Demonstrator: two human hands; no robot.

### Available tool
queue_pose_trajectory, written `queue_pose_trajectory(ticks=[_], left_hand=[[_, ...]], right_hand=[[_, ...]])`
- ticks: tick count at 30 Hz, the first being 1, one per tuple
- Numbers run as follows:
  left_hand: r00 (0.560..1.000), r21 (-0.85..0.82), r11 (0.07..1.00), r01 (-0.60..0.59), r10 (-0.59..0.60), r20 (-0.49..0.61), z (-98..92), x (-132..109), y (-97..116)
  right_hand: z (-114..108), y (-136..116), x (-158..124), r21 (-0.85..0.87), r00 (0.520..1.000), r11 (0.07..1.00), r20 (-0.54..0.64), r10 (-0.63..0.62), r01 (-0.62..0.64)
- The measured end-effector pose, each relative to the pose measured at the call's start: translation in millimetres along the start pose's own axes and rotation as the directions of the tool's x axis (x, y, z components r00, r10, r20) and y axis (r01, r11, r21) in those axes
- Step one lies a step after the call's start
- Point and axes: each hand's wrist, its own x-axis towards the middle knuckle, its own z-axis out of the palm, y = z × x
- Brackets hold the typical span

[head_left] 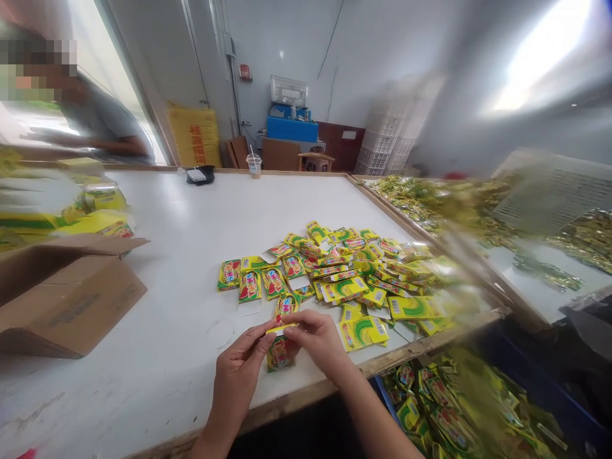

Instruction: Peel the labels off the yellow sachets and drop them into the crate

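Observation:
Between my two hands, near the front edge of the white table (pixel 182 319), is a small yellow and green candy box (pixel 281 358). Its narrow end faces up toward me. My left hand (pixel 246 357) grips it from the left, thumb and fingers at the top end. From the other side my right hand (pixel 318 338) pinches the same end. Just beyond my fingertips lies another box (pixel 287 305). A loose heap of similar boxes (pixel 344 268) spreads to the right, several with white end flaps sticking out.
An open cardboard carton (pixel 71 299) stands at left. Beyond the right-hand ledge lie many shiny packets (pixel 406 201) and a white basket (pixel 554 191). Below the front edge, a blue bin (pixel 387 401) holds more boxes. A drink cup (pixel 254 164) stands at the back; a person (pixel 100 121) sits far left.

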Motion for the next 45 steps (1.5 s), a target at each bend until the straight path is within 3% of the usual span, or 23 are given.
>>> queue_pose_trajectory(ticks=[3,5,8,10,14,17,19,21,23,24,25,27,28,30,32,35,37,39,41,43,45], left_hand=[[0.999,0.027,0.999,-0.025,0.025,0.023,-0.6,0.2,2.8],[0.988,0.097,0.985,-0.145,0.139,0.062,-3.8,1.2,2.6],[0.926,0.179,0.911,-0.370,0.346,0.154,-11.5,1.3,-1.6],[0.888,0.196,0.872,-0.448,0.409,0.209,-15.9,-0.9,-5.4],[0.872,0.194,0.864,-0.465,0.409,0.270,-19.5,-8.9,-10.1],[0.893,0.236,0.872,-0.428,0.370,0.256,-15.7,-11.5,-8.0],[0.930,0.316,0.876,-0.363,0.322,0.176,-4.8,-9.4,-3.6],[0.929,0.382,0.847,-0.370,0.325,0.179,17.0,-4.8,2.0],[0.866,0.397,0.780,-0.484,0.361,0.347,49.4,1.3,7.3],[0.815,0.384,0.745,-0.546,0.365,0.451,68.0,4.7,9.3],[0.774,0.362,0.728,-0.583,0.362,0.519,87.0,8.0,10.8],[0.741,0.334,0.725,-0.602,0.350,0.574,120.9,14.0,12.5],[0.742,0.330,0.731,-0.598,0.349,0.572,133.5,16.3,13.0],[0.756,0.339,0.740,-0.580,0.335,0.563,145.2,18.7,14.6],[0.783,0.361,0.756,-0.547,0.309,0.540,137.4,17.5,18.9],[0.812,0.387,0.773,-0.503,0.269,0.519,97.6,8.8,29.9],[0.843,0.386,0.808,-0.444,0.230,0.487,64.0,-0.3,35.8],[0.913,0.351,0.890,-0.291,0.147,0.381,33.4,-10.3,35.8],[0.978,0.246,0.966,-0.074,0.022,0.209,9.9,-19.7,30.0],[0.989,0.135,0.984,0.112,-0.124,0.085,-4.5,-27.7,23.3],[0.964,0.050,0.967,0.249,-0.252,0.080,-10.0,-33.5,21.2]], right_hand=[[0.6,1.7,-2.2,-0.042,0.999,0.999,-0.016,-0.029,0.028],[-1.9,0.9,-5.5,-0.087,0.995,0.991,0.006,-0.097,0.097],[-7.1,2.0,-13.3,-0.159,0.969,0.956,0.053,-0.241,0.247],[-6.5,6.8,-19.0,-0.226,0.939,0.912,0.049,-0.341,0.343],[8.0,14.9,-27.3,-0.364,0.882,0.818,0.022,-0.470,0.445],[2.2,-0.6,-36.5,-0.365,0.885,0.830,-0.031,-0.464,0.423],[-30.5,-22.3,-54.5,-0.401,0.890,0.849,-0.149,-0.432,0.345],[-88.5,-45.8,-86.0,-0.511,0.888,0.841,-0.286,-0.359,0.176],[-158.3,-63.6,-125.1,-0.651,0.904,0.754,-0.369,-0.215,-0.087],[-190.7,-68.7,-143.7,-0.727,0.897,0.652,-0.411,-0.161,-0.216],[-217.5,-71.1,-159.7,-0.773,0.859,0.545,-0.482,-0.174,-0.324],[-246.7,-68.3,-179.3,-0.782,0.808,0.446,-0.558,-0.191,-0.435],[-247.5,-64.3,-181.7,-0.773,0.803,0.460,-0.565,-0.188,-0.437],[-225.5,-55.1,-171.9,-0.755,0.839,0.551,-0.517,-0.169,-0.355],[-184.2,-48.2,-148.4,-0.764,0.880,0.609,-0.421,-0.221,-0.213],[-116.6,-40.9,-108.2,-0.790,0.925,0.612,-0.198,-0.325,0.046],[-78.8,-31.6,-87.3,-0.712,0.945,0.682,-0.079,-0.318,0.170],[-49.9,-17.6,-72.9,-0.544,0.965,0.819,-0.062,-0.255,0.182],[-30.1,-3.7,-63.7,-0.337,0.982,0.933,-0.087,-0.164,0.126],[-19.0,4.0,-57.8,-0.148,0.996,0.987,-0.064,-0.068,0.058],[-15.0,3.8,-54.1,-0.005,1.000,1.000,-0.003,0.025,-0.025]])
